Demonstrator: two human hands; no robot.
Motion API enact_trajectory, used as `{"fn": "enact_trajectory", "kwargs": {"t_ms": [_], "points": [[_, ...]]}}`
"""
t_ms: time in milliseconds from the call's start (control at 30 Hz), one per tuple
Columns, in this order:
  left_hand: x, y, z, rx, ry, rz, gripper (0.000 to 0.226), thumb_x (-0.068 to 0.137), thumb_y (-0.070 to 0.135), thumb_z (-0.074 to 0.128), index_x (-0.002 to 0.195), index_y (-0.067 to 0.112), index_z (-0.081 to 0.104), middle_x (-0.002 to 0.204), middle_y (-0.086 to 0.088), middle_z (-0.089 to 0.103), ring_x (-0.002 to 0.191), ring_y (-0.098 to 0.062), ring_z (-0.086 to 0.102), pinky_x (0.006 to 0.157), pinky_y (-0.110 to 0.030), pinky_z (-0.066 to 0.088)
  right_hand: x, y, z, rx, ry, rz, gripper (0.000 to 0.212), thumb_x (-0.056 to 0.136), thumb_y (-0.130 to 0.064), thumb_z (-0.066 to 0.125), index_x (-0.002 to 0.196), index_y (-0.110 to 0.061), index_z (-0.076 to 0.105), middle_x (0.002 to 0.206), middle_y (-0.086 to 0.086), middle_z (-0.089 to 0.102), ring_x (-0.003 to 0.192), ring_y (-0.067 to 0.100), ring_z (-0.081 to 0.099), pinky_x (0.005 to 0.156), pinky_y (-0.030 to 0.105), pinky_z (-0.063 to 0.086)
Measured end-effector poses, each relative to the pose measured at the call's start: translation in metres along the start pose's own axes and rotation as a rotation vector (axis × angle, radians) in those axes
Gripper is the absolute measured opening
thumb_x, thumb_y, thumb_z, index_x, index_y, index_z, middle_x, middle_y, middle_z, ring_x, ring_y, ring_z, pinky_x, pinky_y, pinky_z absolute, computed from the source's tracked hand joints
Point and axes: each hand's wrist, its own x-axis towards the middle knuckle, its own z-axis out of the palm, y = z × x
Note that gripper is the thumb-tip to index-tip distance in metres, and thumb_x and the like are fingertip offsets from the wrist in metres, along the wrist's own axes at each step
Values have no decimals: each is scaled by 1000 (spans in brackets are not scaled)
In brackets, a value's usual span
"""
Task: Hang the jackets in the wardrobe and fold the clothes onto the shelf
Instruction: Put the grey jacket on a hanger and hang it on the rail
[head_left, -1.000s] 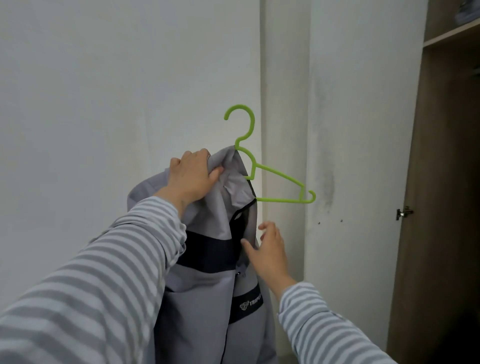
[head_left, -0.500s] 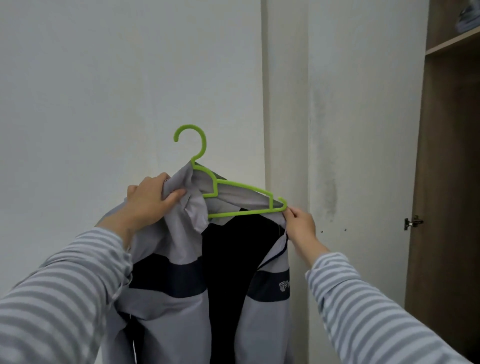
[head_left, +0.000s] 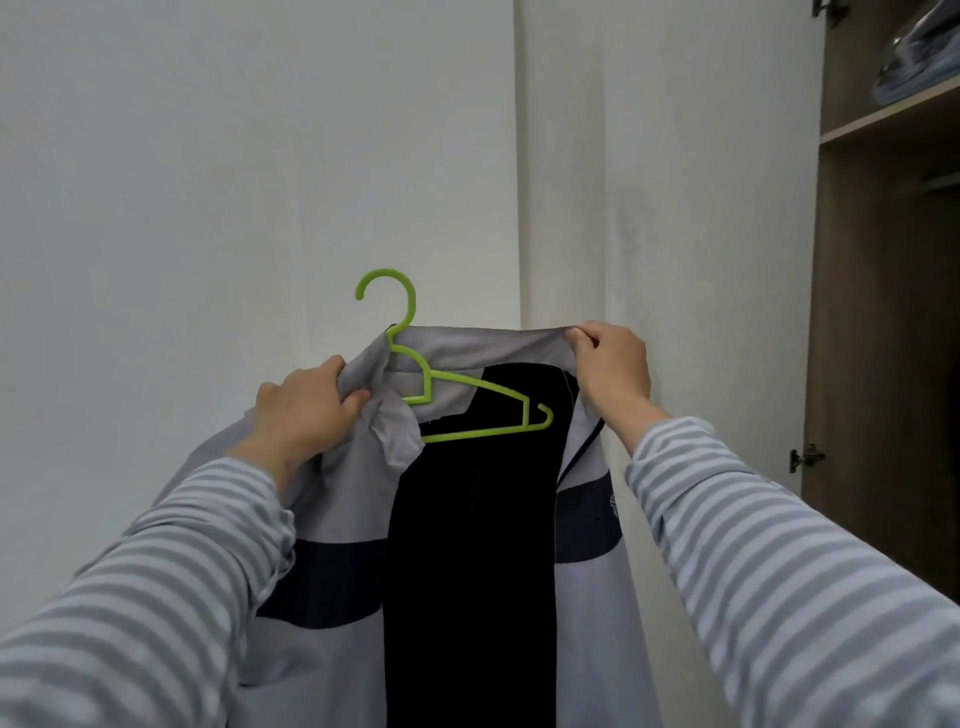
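Note:
I hold a grey jacket (head_left: 332, 597) with dark navy bands and a black lining up in front of a white wall, its front spread open towards me. A lime-green plastic hanger (head_left: 431, 384) sits partly inside it, hook up; its left arm is hidden under the left shoulder, its right arm lies bare against the lining. My left hand (head_left: 304, 410) grips the bunched fabric at the left shoulder. My right hand (head_left: 610, 366) pinches the collar edge at the upper right, pulling it taut.
An open brown wardrobe (head_left: 883, 322) stands at the right edge, with a shelf (head_left: 888, 111) holding a folded bluish bundle (head_left: 919, 67). A door hinge (head_left: 805, 458) sticks out of its side panel. White wall with a corner ridge fills the rest.
My right hand has let go of the hanger's right tip and risen to the collar edge, stretching it out to the right. The jacket now hangs wider open; the hanger's right arm lies bare.

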Motion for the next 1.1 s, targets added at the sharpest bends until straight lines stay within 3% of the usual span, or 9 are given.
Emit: {"fn": "enact_trajectory", "kwargs": {"t_ms": [133,200,367,600,667,733,800,933,1100], "points": [[1,20,8,45,29,-38,21,93,41,43,93,20,43,105,-10,64,105,-32,57,77,-39,29,0,-29,-13,3,31,-87,34,94,-25,49,61,-19,57,64,-4,56,68,19,51,58,29,39],[1,32,12,29,28,-68,22,92,40,43,95,19,44,107,-11,64,106,-33,57,78,-39,30,-2,-45,-21,73,35,-126,26,93,-24,51,79,-20,71,82,-1,70,79,18,60,71,31,48],[8,64,9,-168,26,-154,34,93,45,45,104,14,48,112,-14,63,109,-34,57,87,-40,35,-17,-51,-34,282,-84,-187,20,91,-20,56,94,-15,76,94,1,73,94,17,65,85,31,50],[12,130,-1,-377,38,36,34,91,53,45,89,18,45,103,-10,65,104,-33,60,86,-39,40,-42,9,-42,-298,-55,-294,10,82,-42,63,82,-37,72,134,-9,43,127,21,32,113,46,19],[11,143,-4,-410,23,75,34,91,52,46,86,19,45,97,-7,64,100,-32,60,84,-38,40,-40,16,-58,-229,19,-321,14,85,-36,59,95,-29,64,126,-5,49,125,23,41,113,53,17],[9,152,-3,-454,1,106,35,90,52,47,81,19,43,88,-4,61,97,-31,60,84,-38,42,-32,20,-77,-168,73,-318,25,87,-27,54,109,-19,47,109,-5,56,110,27,54,109,53,25],[7,161,2,-517,-29,148,36,90,52,49,76,20,41,81,0,57,93,-30,60,83,-39,44,-24,22,-93,-317,37,-330,36,88,-23,55,118,-23,35,107,-1,61,105,29,58,103,49,33],[1,187,13,-633,-75,256,36,88,51,54,78,17,46,80,-1,60,89,-30,61,81,-40,46,-11,30,-110,-647,-73,-294,29,93,-25,47,122,-28,45,111,4,64,109,30,57,87,43,39],[-1,208,20,-833,-41,419,43,79,58,57,90,17,51,74,5,56,78,-26,57,73,-37,45,-9,37,-139,-773,106,-323,18,94,-23,43,108,-25,53,107,4,64,105,30,57,76,40,35]]}}
